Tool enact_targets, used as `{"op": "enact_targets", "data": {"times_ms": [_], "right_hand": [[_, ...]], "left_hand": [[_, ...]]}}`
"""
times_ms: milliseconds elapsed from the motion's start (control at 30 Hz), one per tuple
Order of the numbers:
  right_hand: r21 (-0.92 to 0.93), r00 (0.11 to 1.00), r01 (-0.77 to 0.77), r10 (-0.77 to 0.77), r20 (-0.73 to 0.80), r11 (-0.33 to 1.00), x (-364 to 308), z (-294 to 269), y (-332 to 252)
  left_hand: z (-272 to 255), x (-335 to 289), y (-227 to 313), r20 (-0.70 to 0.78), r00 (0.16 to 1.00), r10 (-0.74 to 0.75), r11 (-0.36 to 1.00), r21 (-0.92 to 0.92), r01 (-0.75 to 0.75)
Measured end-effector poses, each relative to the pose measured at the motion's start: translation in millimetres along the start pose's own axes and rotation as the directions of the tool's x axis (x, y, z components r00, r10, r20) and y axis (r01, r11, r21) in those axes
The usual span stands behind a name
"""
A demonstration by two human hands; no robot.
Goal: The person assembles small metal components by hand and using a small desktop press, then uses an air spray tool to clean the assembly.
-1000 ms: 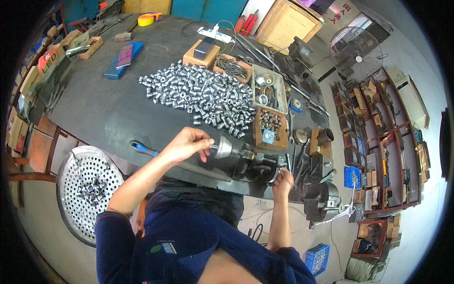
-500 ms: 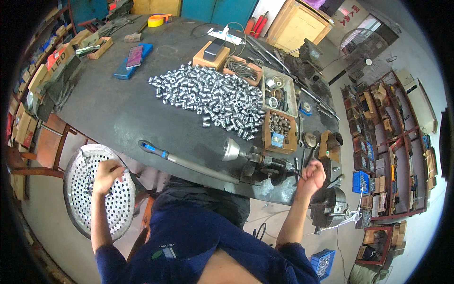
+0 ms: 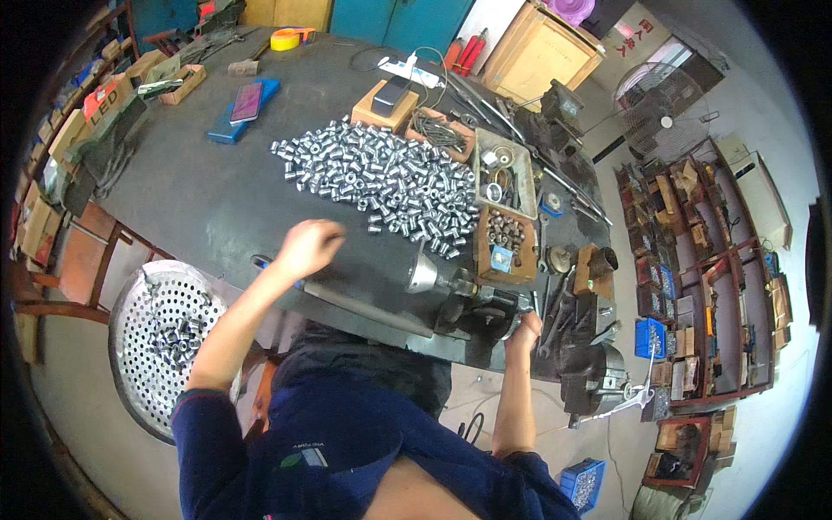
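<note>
My left hand hovers over the front of the bench with its fingers curled in; whatever they hold, if anything, is hidden. Below it lies a long file-like tool with a blue and black handle, partly covered by my hand and forearm. My right hand is closed beside the dark bench fixture, and its grip is too small to make out. A silver cone-shaped cup points left from that fixture. Behind my hands spreads a large heap of shiny metal fittings.
At my left stands a perforated round metal stool with several fittings on it. Right of the heap sit a carton of small parts and a grey tray. A vise is at the bench's right end. A phone lies far left.
My left hand has moved from above the stool up and right over the bench. Fittings on the stool are now uncovered. My right hand has come down and left to the fixture.
</note>
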State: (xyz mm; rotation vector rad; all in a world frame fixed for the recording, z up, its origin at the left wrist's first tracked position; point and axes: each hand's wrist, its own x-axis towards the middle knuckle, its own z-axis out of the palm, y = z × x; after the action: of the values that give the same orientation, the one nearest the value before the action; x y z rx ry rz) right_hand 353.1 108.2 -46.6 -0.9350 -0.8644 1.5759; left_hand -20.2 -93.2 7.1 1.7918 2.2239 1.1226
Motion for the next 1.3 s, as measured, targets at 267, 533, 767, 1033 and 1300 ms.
{"op": "enact_targets", "data": {"times_ms": [267,533,767,1033,1300], "right_hand": [[-0.083,0.997,-0.04,0.034,-0.072,0.996,-13.4,-10.6,-5.3],[-0.079,0.996,-0.084,0.08,-0.049,0.993,-17.5,-9.0,-8.0],[-0.104,0.982,-0.087,0.067,-0.178,0.991,-20.2,-3.4,-10.6],[-0.036,1.0,-0.025,0.025,-0.009,0.999,-36.6,-13.8,-17.1],[-0.024,0.963,0.164,-0.155,0.221,0.986,-52.1,7.4,-82.9]], "left_hand": [[65.2,46.4,-12.0,0.293,0.951,-0.1,0.949,0.314,0.003],[1.1,1.0,53.2,0.41,0.91,-0.064,0.464,-0.795,0.391],[10.4,3.8,78.9,0.367,0.93,0.009,0.263,-0.898,0.352],[10.5,12.3,76.4,0.4,0.915,0.048,0.395,-0.849,0.35],[6.3,12.7,80.5,0.318,0.942,0.111,0.561,-0.802,0.205]]}}
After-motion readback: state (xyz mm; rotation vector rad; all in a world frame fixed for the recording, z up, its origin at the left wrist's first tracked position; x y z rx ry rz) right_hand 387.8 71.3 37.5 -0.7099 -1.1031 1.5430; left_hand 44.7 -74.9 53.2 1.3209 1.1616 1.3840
